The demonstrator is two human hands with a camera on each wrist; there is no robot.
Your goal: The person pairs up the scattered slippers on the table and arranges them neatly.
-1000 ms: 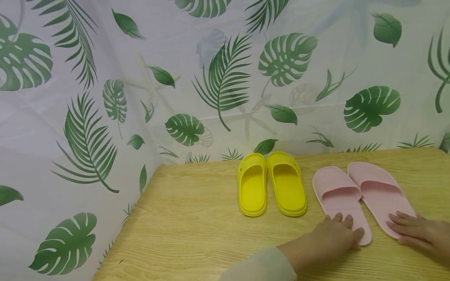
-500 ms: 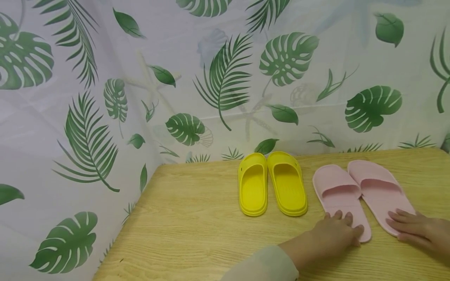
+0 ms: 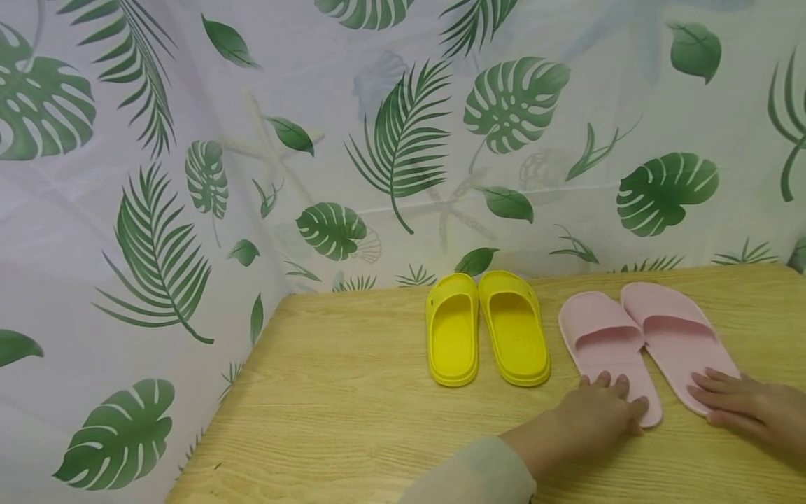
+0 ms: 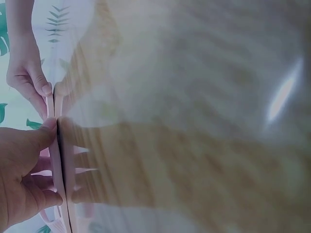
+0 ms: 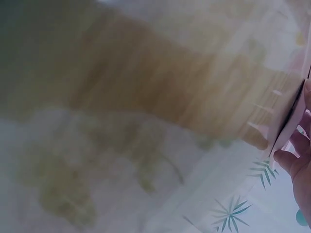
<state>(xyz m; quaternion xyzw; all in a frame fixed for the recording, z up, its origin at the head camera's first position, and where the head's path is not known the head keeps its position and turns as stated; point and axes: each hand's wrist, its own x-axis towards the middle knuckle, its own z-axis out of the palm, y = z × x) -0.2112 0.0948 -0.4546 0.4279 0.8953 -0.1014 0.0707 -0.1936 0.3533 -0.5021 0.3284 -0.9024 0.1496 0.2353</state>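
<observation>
A pair of pink slippers lies on the wooden tabletop toward the right, soles down, toes pointing away. At the heel of the left pink slipper (image 3: pixel 595 313) is my left hand (image 3: pixel 595 416), fingertips on the insole and thumb along the right edge. My right hand (image 3: pixel 752 406) holds the heel of the right pink slipper (image 3: pixel 670 308), its fingers over the insole and its thumb low by the heel. Seen from the left wrist, the left hand (image 4: pixel 22 170) spans the slipper's edges. In the right wrist view the right hand (image 5: pixel 300 162) is partly cut off.
Yellow slippers (image 3: pixel 453 343) stand side by side left of the pink ones, near the back edge of the table (image 3: pixel 327 392). A leaf-patterned cloth (image 3: pixel 403 126) hangs behind and on the left. The tabletop looks glossy in the wrist views.
Both pink slippers have slid a little way toward the back of the table, with both hands moving along with them. The yellow slippers have stayed in place.
</observation>
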